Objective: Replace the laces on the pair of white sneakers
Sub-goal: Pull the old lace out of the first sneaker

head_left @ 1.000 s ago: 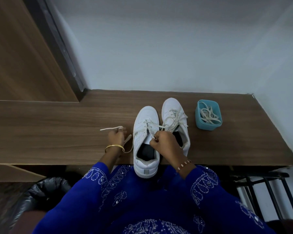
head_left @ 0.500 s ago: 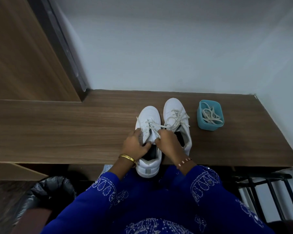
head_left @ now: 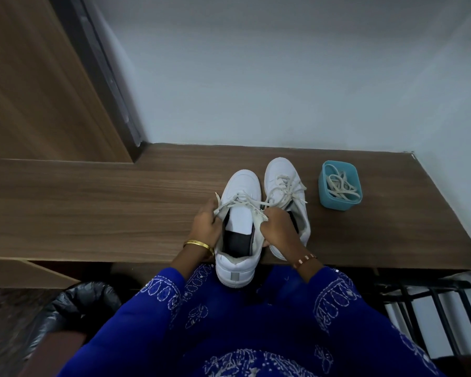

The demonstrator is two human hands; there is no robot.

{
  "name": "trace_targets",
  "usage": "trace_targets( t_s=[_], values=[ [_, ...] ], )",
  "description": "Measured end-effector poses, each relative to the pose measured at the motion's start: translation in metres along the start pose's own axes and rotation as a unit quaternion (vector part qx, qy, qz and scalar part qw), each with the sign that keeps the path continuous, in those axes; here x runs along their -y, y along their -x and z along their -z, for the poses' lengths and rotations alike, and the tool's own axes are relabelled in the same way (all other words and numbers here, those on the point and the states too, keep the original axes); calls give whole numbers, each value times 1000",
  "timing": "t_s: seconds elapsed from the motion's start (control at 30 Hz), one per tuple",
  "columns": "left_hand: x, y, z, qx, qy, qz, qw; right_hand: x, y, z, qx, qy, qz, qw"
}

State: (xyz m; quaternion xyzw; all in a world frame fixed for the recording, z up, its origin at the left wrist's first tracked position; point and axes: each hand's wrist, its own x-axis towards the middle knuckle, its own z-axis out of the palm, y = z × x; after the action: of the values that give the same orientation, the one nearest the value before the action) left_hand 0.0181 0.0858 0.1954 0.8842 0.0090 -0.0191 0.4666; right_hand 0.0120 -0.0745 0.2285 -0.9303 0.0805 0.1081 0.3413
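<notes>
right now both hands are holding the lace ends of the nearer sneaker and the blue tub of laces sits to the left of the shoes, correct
Not quite. The left hand and right hand do hold the lace ends of the nearer sneaker, but the head view shows the blue tub of laces on the right of the shoes, beside the farther sneaker.

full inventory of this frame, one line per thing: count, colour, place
sneakers: 2, white, side by side on shelf, near one overhanging the front edge
lace: 1, off-white, across near sneaker, ends held by both hands
blue tub: 1, teal, right of sneakers, holding loose laces
shelf: 1, brown wood, against wall
black bag: 1, lower left, below shelf
rack: 1, black, lower right
left hand: gripping lace, gold bangle
right hand: gripping lace, beaded bracelet
</notes>
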Motion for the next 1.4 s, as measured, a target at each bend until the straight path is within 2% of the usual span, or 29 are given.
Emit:
trace_targets(
  t_s=[0.07, 0.2, 0.3, 0.37, 0.47, 0.53, 0.7, 0.97, 1.07, 1.13, 1.2, 1.27, 1.33, 1.4],
  values=[
    [-1, 0, 0, 23, -28, -10, 999, -1, 3, -1, 7, -7, 1, 1000],
    [-5, 0, -3, 81, -174, -26, 981, -7, 9, -3, 4, -19, 45, 999],
    [-12, 4, -4, 73, -232, -22, 970, -5, 12, 4, -21, -54, 89, 994],
    [-14, 3, -2, 46, -236, -30, 970, 0, 7, 10, -45, -35, 120, 991],
    [-17, -8, 3, 3, -160, -71, 984, 7, -12, 14, -68, -12, 145, 987],
    [-19, -22, 2, 2, -123, -81, 989, 10, -26, 12, -62, 14, 161, 985],
    [-16, -43, -8, 59, -149, -90, 983, 6, -44, -2, -20, 109, 177, 978],
    [-11, -48, -8, 34, -104, -82, 991, 6, -45, -7, -37, 185, 206, 960],
    [-10, -45, -10, 26, -104, -81, 991, 4, -42, -10, -81, 163, 190, 965],
    [-4, -42, -12, 22, -79, -54, 995, 2, -37, -16, -127, 86, 144, 978],
    [2, -38, -16, 7, 49, 8, 999, 2, -32, -19, -146, 3, 84, 986],
    [5, -33, -17, -5, 177, 67, 982, 2, -32, -22, -143, -23, 60, 988],
    [6, -33, -16, 6, 188, 58, 980, 3, -32, -21, -154, 29, 105, 982],
    [2, -34, -11, 30, 134, 12, 990, 1, -35, -17, -158, 93, 181, 966]
  ],
)
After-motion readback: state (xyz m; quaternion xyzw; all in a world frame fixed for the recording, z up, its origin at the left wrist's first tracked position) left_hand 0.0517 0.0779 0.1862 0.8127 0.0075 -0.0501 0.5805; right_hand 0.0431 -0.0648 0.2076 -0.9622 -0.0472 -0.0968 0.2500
